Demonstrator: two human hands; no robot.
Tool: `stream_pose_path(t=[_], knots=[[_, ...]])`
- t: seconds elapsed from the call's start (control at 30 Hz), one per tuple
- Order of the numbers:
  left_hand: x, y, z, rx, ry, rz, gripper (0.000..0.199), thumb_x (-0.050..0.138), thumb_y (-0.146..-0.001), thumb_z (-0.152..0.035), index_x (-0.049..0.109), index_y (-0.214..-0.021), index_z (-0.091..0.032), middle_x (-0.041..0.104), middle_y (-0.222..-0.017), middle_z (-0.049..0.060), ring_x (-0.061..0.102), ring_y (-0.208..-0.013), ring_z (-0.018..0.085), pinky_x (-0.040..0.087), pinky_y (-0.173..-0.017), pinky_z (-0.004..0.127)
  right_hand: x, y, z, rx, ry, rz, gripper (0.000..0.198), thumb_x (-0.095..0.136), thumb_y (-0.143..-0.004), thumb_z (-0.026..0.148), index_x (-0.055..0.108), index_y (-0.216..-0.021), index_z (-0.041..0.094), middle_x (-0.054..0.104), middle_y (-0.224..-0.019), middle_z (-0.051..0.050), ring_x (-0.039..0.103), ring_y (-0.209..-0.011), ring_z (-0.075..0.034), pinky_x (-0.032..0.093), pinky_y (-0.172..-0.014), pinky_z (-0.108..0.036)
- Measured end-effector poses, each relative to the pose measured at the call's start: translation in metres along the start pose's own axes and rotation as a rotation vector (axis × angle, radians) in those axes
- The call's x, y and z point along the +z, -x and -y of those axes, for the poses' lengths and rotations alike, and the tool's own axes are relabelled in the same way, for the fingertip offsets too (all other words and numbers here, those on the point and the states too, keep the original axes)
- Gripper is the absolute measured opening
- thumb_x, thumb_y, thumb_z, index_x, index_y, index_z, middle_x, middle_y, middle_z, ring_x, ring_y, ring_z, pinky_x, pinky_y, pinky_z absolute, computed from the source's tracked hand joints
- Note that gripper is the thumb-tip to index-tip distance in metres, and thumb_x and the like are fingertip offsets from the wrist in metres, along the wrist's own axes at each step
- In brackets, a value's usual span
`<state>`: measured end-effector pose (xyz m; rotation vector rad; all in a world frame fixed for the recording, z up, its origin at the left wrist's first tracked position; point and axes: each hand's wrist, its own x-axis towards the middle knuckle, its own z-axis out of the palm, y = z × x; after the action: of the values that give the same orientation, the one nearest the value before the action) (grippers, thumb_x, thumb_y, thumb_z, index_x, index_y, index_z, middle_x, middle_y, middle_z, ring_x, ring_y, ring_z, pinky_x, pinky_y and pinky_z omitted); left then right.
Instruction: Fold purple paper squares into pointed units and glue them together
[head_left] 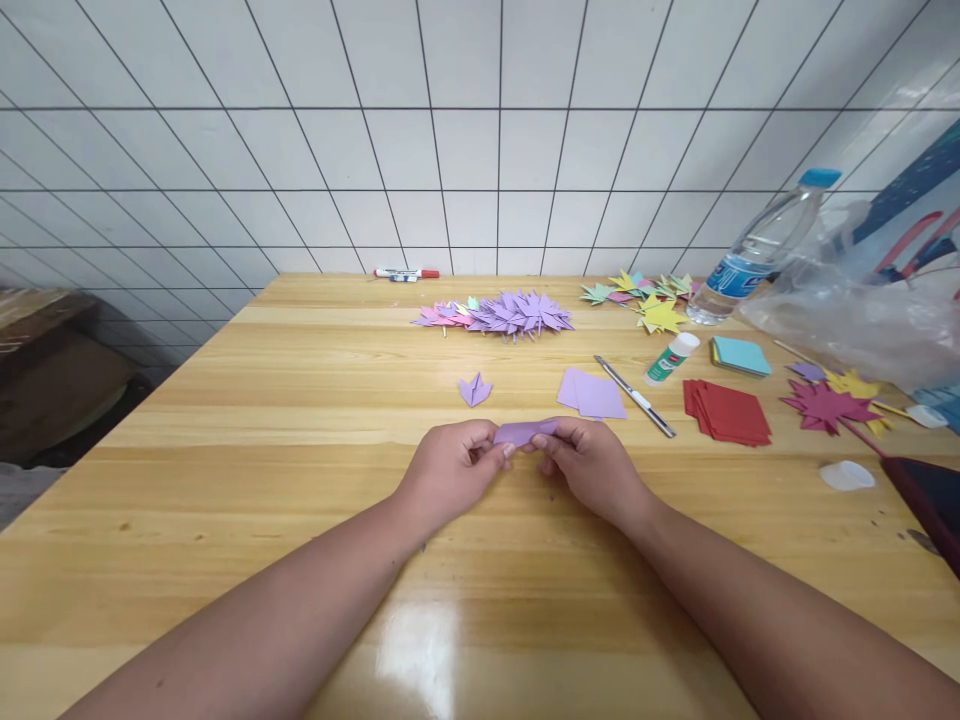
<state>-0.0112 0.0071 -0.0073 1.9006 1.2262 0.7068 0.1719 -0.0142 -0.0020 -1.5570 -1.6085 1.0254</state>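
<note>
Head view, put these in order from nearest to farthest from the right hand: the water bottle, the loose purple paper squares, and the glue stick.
From the right hand:
1. Purple paper squares, just beyond it.
2. Glue stick, farther off, ahead and to the right.
3. Water bottle, farthest, toward the back right.

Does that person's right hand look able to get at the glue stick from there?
Probably yes: between the right hand and the glue stick lies only a flat craft knife, easily reached over. The fingers pinch purple paper, though, so they'd likely need freeing first.
</note>
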Motion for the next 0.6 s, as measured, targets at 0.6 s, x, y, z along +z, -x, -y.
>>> stream_pose_path(t=[0.6], knots=[[0.0017,0.0026,-0.0033,0.044,-0.134,0.010,0.025,0.051,-0.078,-0.038,0.059,-0.066,-0.017,0.056,-0.056,-0.002,0.046,-0.051,0.010,0.030,-0.048,0.019,0.0006,0.0017,0.0050,-0.011,0.044,0.062,0.013,0.054,-0.078,0.028,0.063,-0.076,0.019,0.059,-0.059,0.002,0.053,-0.054,-0.012,0.040,-0.052,-0.023]])
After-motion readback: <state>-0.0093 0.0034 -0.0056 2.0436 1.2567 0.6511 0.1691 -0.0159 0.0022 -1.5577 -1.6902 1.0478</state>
